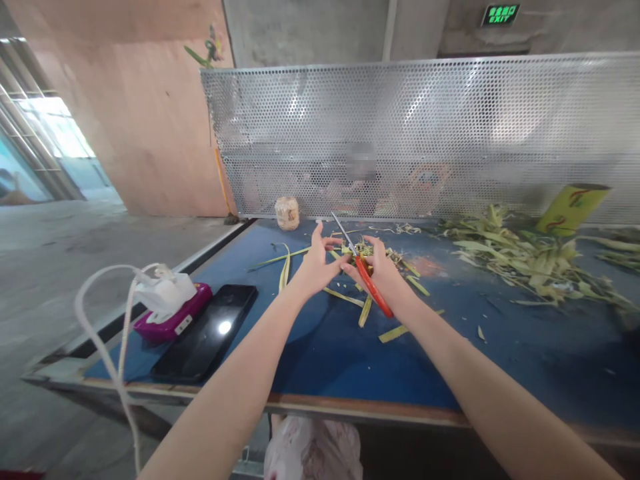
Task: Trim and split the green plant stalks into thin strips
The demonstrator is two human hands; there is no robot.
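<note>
Red-handled scissors (369, 283) are in my right hand (384, 275). Their metal blades point up and to the left, over the blue tabletop. My left hand (319, 263) is beside them with its fingers stretched apart; I see nothing held in it. Its thumb comes close to the scissors and my right hand; whether they touch I cannot tell. Around and under both hands lies a loose heap of cut yellow-green leaf strips (366, 312), partly hidden by the fingers. One longer strip (285, 270) lies left of my left hand.
A black phone (205, 333) and a purple power strip (193, 310) with a white plug (167, 292) and cable lie at left. A small wrapped roll (287, 213) stands by the perforated metal screen (320, 133). At right are dried leaves (530, 263) and a yellow canister (570, 210).
</note>
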